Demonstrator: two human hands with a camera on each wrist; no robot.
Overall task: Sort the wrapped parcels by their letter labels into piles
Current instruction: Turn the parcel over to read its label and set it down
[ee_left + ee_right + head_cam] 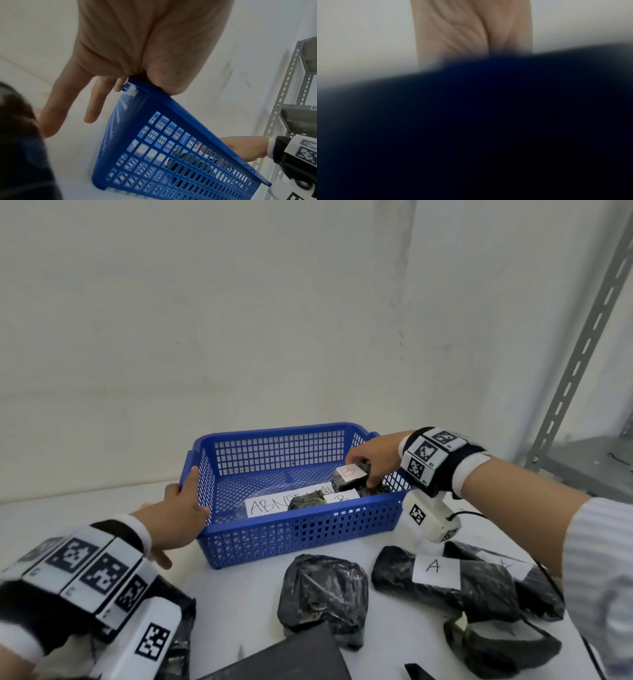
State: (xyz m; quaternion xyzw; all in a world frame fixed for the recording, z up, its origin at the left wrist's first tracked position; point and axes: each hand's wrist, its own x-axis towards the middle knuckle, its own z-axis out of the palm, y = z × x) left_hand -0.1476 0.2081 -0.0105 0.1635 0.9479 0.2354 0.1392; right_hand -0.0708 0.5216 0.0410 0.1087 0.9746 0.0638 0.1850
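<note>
A blue mesh basket [294,537] stands mid-table. My left hand [186,506] grips its left rim, thumb hooked over the edge and fingers down the outside wall; the left wrist view shows this hand [130,75] on the basket [171,148]. My right hand [370,463] reaches into the basket's right end and holds a black wrapped parcel with a red "B" label [347,474]. Below it lie another black parcel [306,503] and a white "B" label [342,497]. A parcel labelled "A" [435,570] lies on the table at the right.
A white sheet reading "ABNORMAL" [265,505] lies on the basket floor. In front sit an unlabelled black parcel [323,587] and several more at the right [496,645] and under my left wrist. A grey metal shelf [582,463] stands at the right. A dark blur fills most of the right wrist view.
</note>
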